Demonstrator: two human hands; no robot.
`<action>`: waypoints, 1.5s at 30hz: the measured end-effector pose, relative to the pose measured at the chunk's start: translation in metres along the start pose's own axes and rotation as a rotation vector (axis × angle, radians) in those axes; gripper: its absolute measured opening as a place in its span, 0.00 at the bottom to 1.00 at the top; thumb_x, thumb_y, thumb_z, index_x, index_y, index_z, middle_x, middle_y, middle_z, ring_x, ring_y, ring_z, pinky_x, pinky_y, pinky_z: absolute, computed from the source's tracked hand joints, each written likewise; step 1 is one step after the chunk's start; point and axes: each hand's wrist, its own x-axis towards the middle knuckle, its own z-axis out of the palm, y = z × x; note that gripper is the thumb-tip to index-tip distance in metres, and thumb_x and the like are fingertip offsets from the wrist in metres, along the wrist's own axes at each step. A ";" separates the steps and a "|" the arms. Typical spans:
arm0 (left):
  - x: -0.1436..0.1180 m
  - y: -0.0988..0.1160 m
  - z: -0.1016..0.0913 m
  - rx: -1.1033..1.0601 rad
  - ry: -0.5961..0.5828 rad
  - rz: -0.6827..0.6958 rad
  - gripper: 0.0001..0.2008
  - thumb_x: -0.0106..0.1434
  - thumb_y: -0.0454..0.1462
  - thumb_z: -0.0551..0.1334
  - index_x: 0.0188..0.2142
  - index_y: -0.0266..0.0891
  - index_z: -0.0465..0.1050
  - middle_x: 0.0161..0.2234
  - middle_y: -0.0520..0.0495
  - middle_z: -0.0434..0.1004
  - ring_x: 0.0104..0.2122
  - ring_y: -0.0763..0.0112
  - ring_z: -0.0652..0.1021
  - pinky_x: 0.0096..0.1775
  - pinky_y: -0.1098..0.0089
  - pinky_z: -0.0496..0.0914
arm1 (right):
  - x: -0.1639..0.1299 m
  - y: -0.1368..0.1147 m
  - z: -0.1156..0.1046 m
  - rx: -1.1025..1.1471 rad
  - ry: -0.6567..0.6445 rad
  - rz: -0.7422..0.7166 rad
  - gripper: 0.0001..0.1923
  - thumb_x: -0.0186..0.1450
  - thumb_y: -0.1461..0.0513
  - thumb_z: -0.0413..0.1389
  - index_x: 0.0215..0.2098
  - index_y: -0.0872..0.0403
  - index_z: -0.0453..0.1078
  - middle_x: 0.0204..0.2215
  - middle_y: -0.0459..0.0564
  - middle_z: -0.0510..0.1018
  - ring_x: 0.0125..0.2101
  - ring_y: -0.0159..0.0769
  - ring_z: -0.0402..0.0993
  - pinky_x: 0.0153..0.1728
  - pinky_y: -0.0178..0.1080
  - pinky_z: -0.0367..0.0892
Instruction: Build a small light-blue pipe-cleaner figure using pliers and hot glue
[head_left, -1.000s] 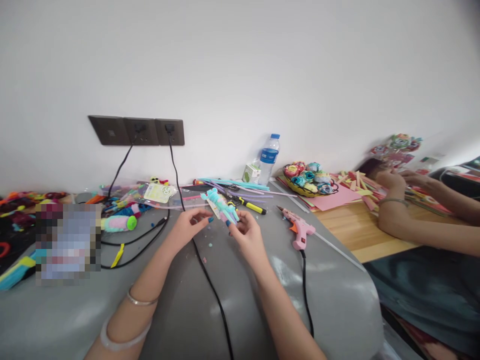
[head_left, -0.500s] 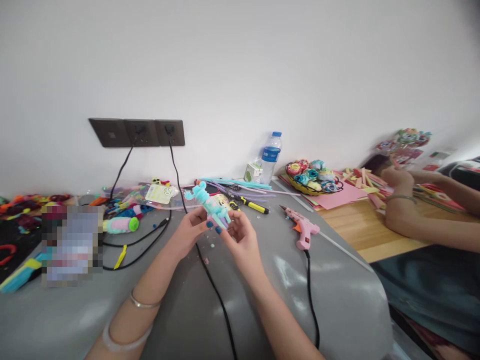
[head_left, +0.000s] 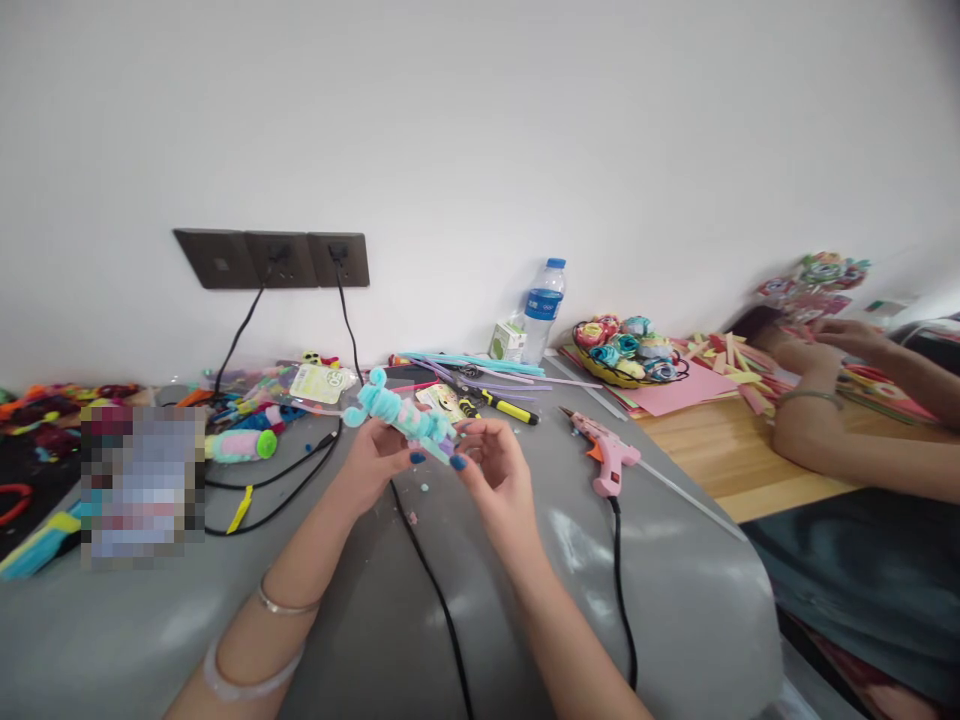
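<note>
Between my hands, above the grey tabletop (head_left: 555,600), is a fuzzy turquoise pipe-cleaner figure (head_left: 390,405) with round ears and some lilac and pink at its lower end. It lies tilted, ears to the upper left. My left hand (head_left: 379,465) is closed on its underside, thumb along the near edge. My right hand (head_left: 491,465) pinches its lower right end between thumb and fingers. A pink glue gun (head_left: 611,460) rests to the right of my right hand. Just behind the figure lie yellow-and-black pliers (head_left: 510,407).
Pipe cleaners (head_left: 480,365), a water bottle (head_left: 543,310) and a small box (head_left: 508,342) stand along the wall. A basket of paper flowers (head_left: 628,350) is at the right. A co-worker's arm (head_left: 825,430) reaches over the wooden table (head_left: 697,450). A black cable (head_left: 435,590) crosses the tabletop.
The figure has tipped over to the left, from more upright to nearly lying. My right hand has moved slightly right, and the thumbs are farther apart.
</note>
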 end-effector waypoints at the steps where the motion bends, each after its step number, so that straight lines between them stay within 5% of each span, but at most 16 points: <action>1: 0.000 -0.001 -0.001 0.015 -0.001 0.014 0.25 0.46 0.42 0.79 0.43 0.41 0.77 0.38 0.47 0.82 0.42 0.59 0.81 0.44 0.62 0.75 | 0.001 -0.002 -0.002 -0.003 0.022 -0.018 0.10 0.63 0.57 0.61 0.41 0.50 0.68 0.41 0.50 0.76 0.39 0.38 0.73 0.37 0.39 0.64; 10: -0.002 0.005 0.005 0.197 -0.058 0.031 0.23 0.49 0.44 0.76 0.44 0.43 0.75 0.40 0.45 0.80 0.49 0.53 0.78 0.54 0.52 0.71 | 0.011 -0.013 -0.010 -0.172 0.012 0.018 0.04 0.62 0.59 0.60 0.32 0.51 0.75 0.42 0.52 0.78 0.46 0.43 0.72 0.39 0.41 0.61; 19: 0.000 0.007 0.005 0.283 -0.058 0.074 0.24 0.48 0.46 0.75 0.43 0.43 0.74 0.43 0.45 0.76 0.43 0.58 0.77 0.48 0.56 0.72 | 0.009 -0.012 -0.011 -0.209 -0.007 0.052 0.06 0.60 0.57 0.61 0.31 0.50 0.78 0.42 0.52 0.79 0.45 0.43 0.73 0.38 0.40 0.60; 33: -0.001 -0.001 -0.003 0.379 -0.084 0.111 0.19 0.51 0.38 0.73 0.44 0.43 0.78 0.48 0.42 0.76 0.47 0.56 0.75 0.45 0.61 0.72 | 0.009 -0.012 -0.013 -0.205 -0.025 0.062 0.05 0.58 0.57 0.64 0.29 0.50 0.79 0.41 0.52 0.79 0.44 0.44 0.73 0.45 0.43 0.65; 45: -0.002 0.007 0.001 0.396 -0.065 0.119 0.20 0.52 0.42 0.73 0.44 0.42 0.77 0.47 0.41 0.75 0.46 0.54 0.75 0.39 0.62 0.72 | 0.008 -0.015 -0.016 -0.120 -0.040 0.086 0.08 0.61 0.55 0.63 0.30 0.51 0.77 0.42 0.52 0.78 0.47 0.44 0.73 0.46 0.43 0.64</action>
